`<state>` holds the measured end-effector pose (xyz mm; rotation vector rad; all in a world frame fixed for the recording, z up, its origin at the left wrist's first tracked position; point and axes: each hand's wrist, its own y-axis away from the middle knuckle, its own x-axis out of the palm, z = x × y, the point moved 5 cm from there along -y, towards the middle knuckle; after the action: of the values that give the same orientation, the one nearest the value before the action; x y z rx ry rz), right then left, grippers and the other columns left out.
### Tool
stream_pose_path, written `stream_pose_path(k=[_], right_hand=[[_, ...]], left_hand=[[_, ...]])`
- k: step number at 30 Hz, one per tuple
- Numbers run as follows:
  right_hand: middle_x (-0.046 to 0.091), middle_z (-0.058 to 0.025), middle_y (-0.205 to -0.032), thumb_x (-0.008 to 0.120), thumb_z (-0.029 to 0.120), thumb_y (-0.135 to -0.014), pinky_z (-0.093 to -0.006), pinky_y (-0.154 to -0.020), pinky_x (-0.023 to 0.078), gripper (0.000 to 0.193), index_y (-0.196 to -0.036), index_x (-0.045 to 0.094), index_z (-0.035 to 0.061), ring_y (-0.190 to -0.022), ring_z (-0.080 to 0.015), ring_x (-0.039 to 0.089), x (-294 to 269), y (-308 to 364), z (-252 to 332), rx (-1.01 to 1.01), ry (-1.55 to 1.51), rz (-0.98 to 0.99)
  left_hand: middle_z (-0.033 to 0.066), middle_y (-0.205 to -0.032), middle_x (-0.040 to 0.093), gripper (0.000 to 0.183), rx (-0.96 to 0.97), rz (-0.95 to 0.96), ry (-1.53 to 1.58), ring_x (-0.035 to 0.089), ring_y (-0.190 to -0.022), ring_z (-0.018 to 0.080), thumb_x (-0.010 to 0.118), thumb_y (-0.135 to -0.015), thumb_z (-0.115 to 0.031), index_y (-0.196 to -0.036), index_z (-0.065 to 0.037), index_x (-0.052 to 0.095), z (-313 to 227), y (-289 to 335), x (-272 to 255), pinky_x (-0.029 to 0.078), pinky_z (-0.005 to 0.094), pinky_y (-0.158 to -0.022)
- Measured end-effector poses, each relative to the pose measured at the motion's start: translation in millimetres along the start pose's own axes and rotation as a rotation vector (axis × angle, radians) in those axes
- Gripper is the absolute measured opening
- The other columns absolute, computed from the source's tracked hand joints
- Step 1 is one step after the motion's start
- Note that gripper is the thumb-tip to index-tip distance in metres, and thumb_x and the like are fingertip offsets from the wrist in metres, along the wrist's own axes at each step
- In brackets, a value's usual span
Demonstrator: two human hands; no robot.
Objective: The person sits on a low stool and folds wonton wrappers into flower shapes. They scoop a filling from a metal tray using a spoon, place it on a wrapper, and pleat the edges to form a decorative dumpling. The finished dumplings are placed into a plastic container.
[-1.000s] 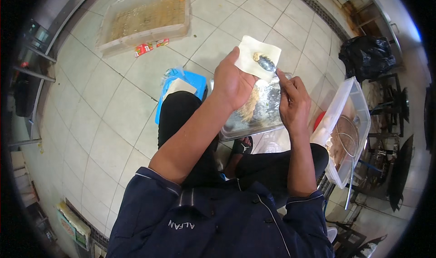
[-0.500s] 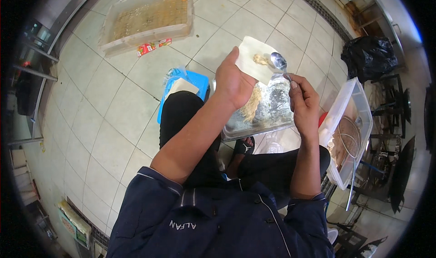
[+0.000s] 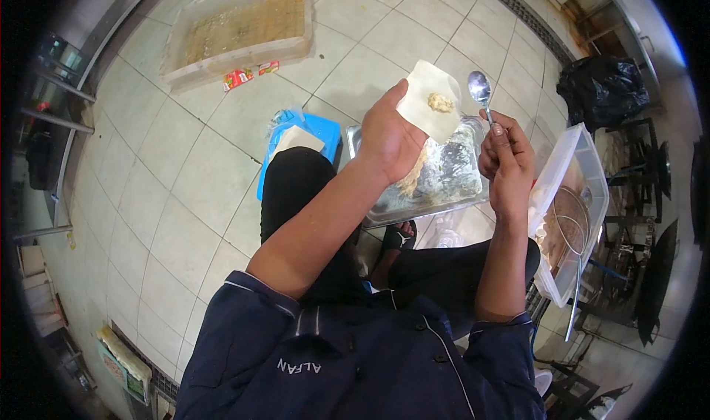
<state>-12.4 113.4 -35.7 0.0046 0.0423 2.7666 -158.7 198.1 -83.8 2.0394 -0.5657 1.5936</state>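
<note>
On the palm and fingers of my left hand (image 3: 393,137) lies a pale square dough wrapper (image 3: 424,87), with the thumb along its edge. A lump of beige filling (image 3: 441,103) sits on the wrapper, toward its right side. My right hand (image 3: 507,161) grips a metal spoon (image 3: 480,89) by its handle, bowl up and apart from the wrapper. Below both hands a metal tray (image 3: 462,170) rests near my feet, smeared with white residue. A heap of beige filling (image 3: 411,180) lies at its left, partly hidden by my left hand.
Left of the tray, a blue container (image 3: 319,130) carries more pale wrappers (image 3: 297,140) and plastic. A clear bin (image 3: 566,150) with a wire-handled strainer (image 3: 569,220) stands at right. Farther off are a large plastic crate (image 3: 244,69), red packets (image 3: 238,78) and a black bag (image 3: 603,91).
The spoon has lifted off the wrapper and moved right and up with my right hand. My left hand has shifted slightly right with the wrapper, leaving the filling on it.
</note>
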Motion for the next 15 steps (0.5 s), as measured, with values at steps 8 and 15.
stream_pose_path(k=[8, 15], right_hand=[[0.058, -0.0069, -0.075, 0.049, 0.018, -0.101, -0.0282, -0.056, 0.041, 0.025, -0.114, 0.063, 0.0009, -0.061, -0.0152, 0.053, -42, -43, -97, -0.091, 0.513, 0.01], [0.065, -0.0284, -0.105, 0.049, 0.015, -0.087, -0.0486, -0.089, 0.049, 0.031, -0.107, 0.067, 0.0011, -0.098, -0.0433, 0.064, -54, -12, -308, 0.153, 1.252, 0.483]], left_hand=[[0.0163, -0.13, 0.058, 0.04, 0.2, -0.021, 0.108, 0.054, -0.123, 0.0288, 0.044, -0.1, -0.025, -0.128, 0.003, 0.05, -29, -4, -4, 0.038, 0.0451, -0.11], [0.0131, -0.134, 0.055, 0.042, 0.354, 0.065, 0.166, 0.05, -0.128, 0.0283, 0.043, -0.099, -0.029, -0.129, 0.0, 0.05, -57, 0, 2, 0.035, 0.0463, -0.112]])
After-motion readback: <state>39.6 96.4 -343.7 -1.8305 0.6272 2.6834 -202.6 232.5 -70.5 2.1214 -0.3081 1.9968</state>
